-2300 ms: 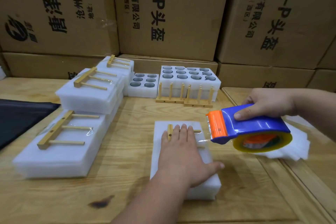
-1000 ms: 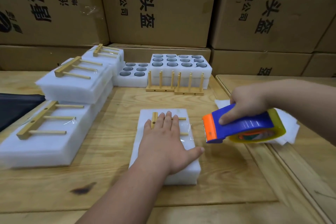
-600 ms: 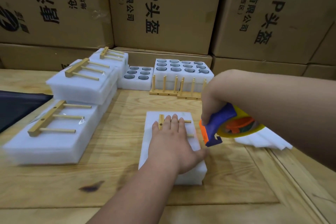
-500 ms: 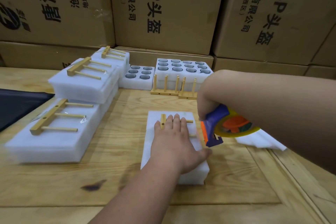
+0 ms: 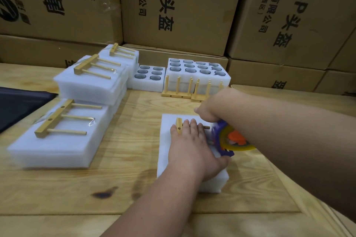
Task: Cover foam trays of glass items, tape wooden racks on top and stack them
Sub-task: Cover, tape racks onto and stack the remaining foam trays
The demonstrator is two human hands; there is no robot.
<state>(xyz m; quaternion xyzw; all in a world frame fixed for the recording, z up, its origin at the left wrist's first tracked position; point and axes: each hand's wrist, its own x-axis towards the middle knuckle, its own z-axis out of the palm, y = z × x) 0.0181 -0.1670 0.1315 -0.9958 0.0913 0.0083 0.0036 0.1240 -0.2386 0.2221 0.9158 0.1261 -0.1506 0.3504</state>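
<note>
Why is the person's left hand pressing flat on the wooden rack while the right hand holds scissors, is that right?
Not scissors. The head view shows the right hand gripping a tape dispenser. The left hand does press flat on the wooden rack.

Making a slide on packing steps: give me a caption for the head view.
Left hand presses a wooden rack onto a covered foam tray while the right hand brings the tape dispenser alongside.

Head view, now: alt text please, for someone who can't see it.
A left hand presses a wooden rack flat on a covered foam tray while the right hand runs a tape dispenser beside it. Finished trays sit stacked at left.
</note>
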